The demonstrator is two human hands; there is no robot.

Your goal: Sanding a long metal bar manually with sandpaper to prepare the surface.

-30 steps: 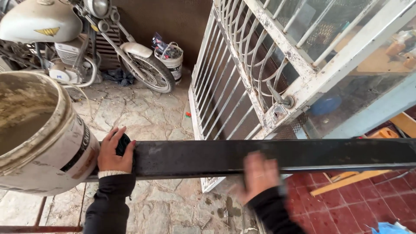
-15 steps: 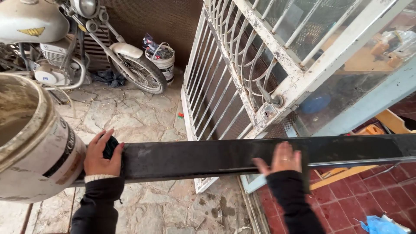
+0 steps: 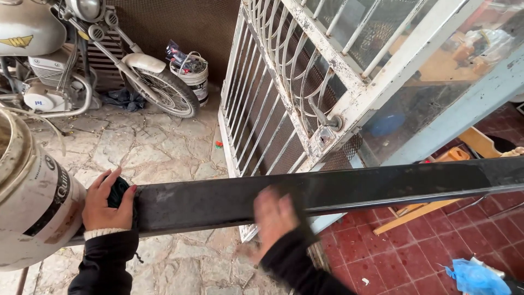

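The right hand has slid back left along the black beam: half a second ago it lay flat on the beam further right, and now it is a blur near the middle, close to where it was a second ago. The bucket has slipped further off the left edge, and the motorcycle shows lower in view.

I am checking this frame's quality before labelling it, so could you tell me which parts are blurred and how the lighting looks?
In the head view, the right hand is smeared by motion blur against the black beam; the left hand, the white gate and the motorcycle are sharp; the light is soft and even daylight, with no hard shadows and only a dull sheen along the beam.
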